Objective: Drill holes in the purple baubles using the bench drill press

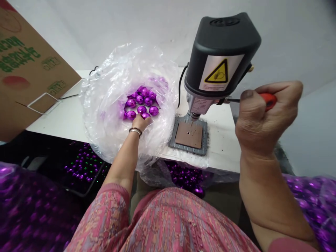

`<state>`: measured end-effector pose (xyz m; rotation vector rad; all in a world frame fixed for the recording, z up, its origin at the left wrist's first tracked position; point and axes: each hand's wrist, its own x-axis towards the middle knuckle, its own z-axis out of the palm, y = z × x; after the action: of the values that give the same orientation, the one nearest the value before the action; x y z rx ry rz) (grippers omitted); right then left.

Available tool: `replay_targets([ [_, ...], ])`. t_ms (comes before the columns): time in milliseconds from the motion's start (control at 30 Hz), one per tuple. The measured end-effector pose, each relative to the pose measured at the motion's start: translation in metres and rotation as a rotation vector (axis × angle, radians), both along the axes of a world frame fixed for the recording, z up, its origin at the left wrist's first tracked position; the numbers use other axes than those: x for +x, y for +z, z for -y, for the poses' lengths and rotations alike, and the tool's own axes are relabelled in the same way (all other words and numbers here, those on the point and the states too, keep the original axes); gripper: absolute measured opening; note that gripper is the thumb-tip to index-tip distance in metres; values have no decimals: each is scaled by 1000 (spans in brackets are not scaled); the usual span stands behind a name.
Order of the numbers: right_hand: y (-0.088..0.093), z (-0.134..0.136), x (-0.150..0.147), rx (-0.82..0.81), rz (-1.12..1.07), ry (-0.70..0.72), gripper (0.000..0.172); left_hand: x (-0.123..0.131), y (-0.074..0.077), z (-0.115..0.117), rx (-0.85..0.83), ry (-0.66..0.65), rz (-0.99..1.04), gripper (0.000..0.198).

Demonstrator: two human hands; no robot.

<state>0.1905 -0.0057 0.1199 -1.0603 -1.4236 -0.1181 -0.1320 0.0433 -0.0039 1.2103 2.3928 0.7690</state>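
My left hand reaches into a clear plastic bag and rests its fingertips on a cluster of faceted purple beads. Whether it grips one is hidden. My right hand is closed around a red-handled lever on the side of a black bench drill. Below the drill's chuck sits a grey base plate with a brown pad on it, and a small hole shows in the pad.
A white table carries the bag and drill, with dark drilling debris near the plate. A cardboard sheet leans at the left. Below the table edge, a black tray and bags hold more purple beads. A black cable runs behind the drill.
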Motion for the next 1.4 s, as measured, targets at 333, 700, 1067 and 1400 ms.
replay_targets([
  [333,-1,-1,0,-11,-37,27,18,39,35,79,568,-511,870,63],
  [700,1,0,1,-77,-39,89,26,136,-8,91,158,-403,1386,54],
  [1067,6,7,0,-247,46,-13,28,136,-5,79,120,-367,1447,53],
  [1400,3,5,0,-160,-33,50,24,140,0,83,-16,-101,1574,29],
])
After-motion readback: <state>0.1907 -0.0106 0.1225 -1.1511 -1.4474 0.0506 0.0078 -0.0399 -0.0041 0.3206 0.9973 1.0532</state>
